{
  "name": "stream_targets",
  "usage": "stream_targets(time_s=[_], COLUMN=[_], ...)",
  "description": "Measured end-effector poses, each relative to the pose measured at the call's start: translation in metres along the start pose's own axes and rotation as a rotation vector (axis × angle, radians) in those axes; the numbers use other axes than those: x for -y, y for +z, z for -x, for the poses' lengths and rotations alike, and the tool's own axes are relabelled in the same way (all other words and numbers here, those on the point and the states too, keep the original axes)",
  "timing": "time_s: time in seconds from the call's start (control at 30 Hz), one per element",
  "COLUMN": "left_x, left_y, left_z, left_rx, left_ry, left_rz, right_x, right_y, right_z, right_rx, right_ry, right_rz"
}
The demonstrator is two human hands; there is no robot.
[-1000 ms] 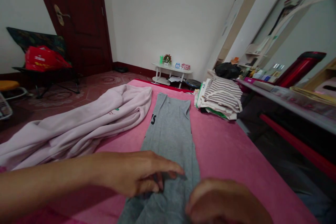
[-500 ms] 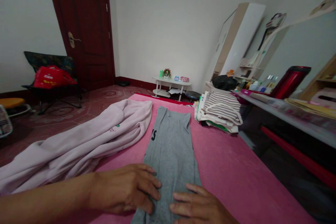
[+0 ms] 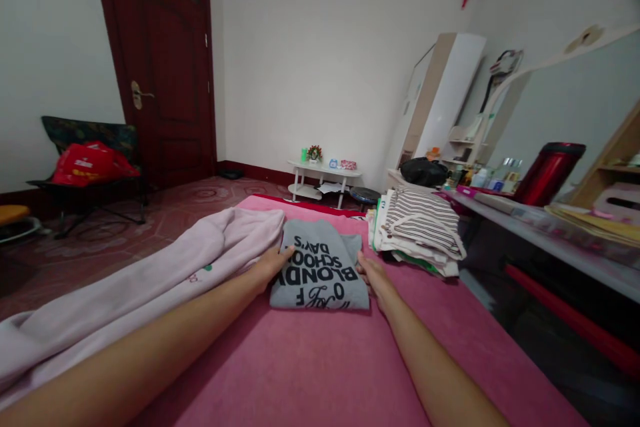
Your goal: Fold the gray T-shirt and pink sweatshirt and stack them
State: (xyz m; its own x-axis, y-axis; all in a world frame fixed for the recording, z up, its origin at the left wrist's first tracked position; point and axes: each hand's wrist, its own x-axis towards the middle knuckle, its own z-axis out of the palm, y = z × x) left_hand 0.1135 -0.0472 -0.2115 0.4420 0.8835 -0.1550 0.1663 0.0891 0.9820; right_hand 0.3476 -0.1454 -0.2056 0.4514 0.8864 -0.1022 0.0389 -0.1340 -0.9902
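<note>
Your L hand (image 3: 271,269) & R hand (image 3: 376,281) are apart, at 9 & 3 o'clock of the grey BLONDY-print top (image 3: 323,275), itself at your 12; grip unclear. Its fold looks approx. done; pale fleece garment (image 3: 165,280), 10 o'clock, lies unfolded; folded clothes stack (image 3: 421,225), 1 o'clock.

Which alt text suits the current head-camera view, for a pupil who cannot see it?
A folded grey fabric garment with black lettering lies between a left hand and right hand on a pink cloth surface. Pale pink fleecy fabric lies at left; a stack of folded clothes, striped on top, at right.
</note>
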Motion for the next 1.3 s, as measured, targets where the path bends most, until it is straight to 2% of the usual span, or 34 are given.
stream_targets(time_s=[0.13,0.27,0.33,0.4,0.47,0.53,0.57,0.6,0.63,0.73,0.8,0.9,1.0,1.1,1.2,1.23,1.3], left_x=[0.008,-0.008,-0.018,-0.025,-0.030,-0.030,-0.029,-0.027,-0.024,-0.018,-0.016,-0.013,-0.012,-0.014,-0.015,-0.014,-0.007], left_y=[0.002,0.007,0.007,0.002,-0.003,-0.006,-0.007,-0.007,-0.006,-0.004,-0.001,0.007,0.019,0.030,0.032,0.030,0.025], left_z=[0.003,0.022,0.046,0.076,0.105,0.124,0.129,0.130,0.127,0.108,0.091,0.069,0.053,0.043,0.034,0.030,0.019], left_rx=[-0.007,-0.005,0.072,0.236,0.398,0.461,0.457,0.436,0.402,0.279,0.210,0.115,-0.028,-0.099,-0.030,-0.007,-0.027], left_ry=[-0.017,-0.057,-0.090,-0.168,-0.278,-0.360,-0.381,-0.384,-0.375,-0.303,-0.273,-0.263,-0.159,0.082,0.431,0.489,0.444], left_rz=[0.058,0.095,0.155,0.218,0.239,0.221,0.214,0.210,0.212,0.261,0.297,0.283,0.227,0.210,0.130,0.085,-0.054], right_x=[-0.024,-0.015,-0.005,0.002,0.006,0.005,0.002,-0.001,-0.004,-0.010,-0.009,-0.004,0.001,0.002,-0.003,-0.007,-0.020], right_y=[0.003,0.006,0.004,-0.001,-0.009,-0.017,-0.019,-0.021,-0.022,-0.024,-0.025,-0.023,-0.012,0.003,0.011,0.011,0.005], right_z=[0.002,0.023,0.050,0.085,0.120,0.142,0.147,0.147,0.144,0.119,0.099,0.072,0.055,0.052,0.062,0.064,0.063], right_rx=[-0.031,-0.045,-0.017,0.094,0.334,0.576,0.643,0.652,0.603,0.305,0.174,0.128,0.108,0.053,-0.145,-0.211,-0.298], right_ry=[-0.098,-0.229,-0.278,-0.245,-0.083,0.097,0.144,0.149,0.116,-0.018,0.009,0.136,0.088,-0.189,-0.608,-0.703,-0.745], right_rz=[-0.024,0.010,0.049,0.108,0.180,0.241,0.263,0.279,0.286,0.244,0.134,-0.065,-0.110,-0.026,0.142,0.201,0.290])
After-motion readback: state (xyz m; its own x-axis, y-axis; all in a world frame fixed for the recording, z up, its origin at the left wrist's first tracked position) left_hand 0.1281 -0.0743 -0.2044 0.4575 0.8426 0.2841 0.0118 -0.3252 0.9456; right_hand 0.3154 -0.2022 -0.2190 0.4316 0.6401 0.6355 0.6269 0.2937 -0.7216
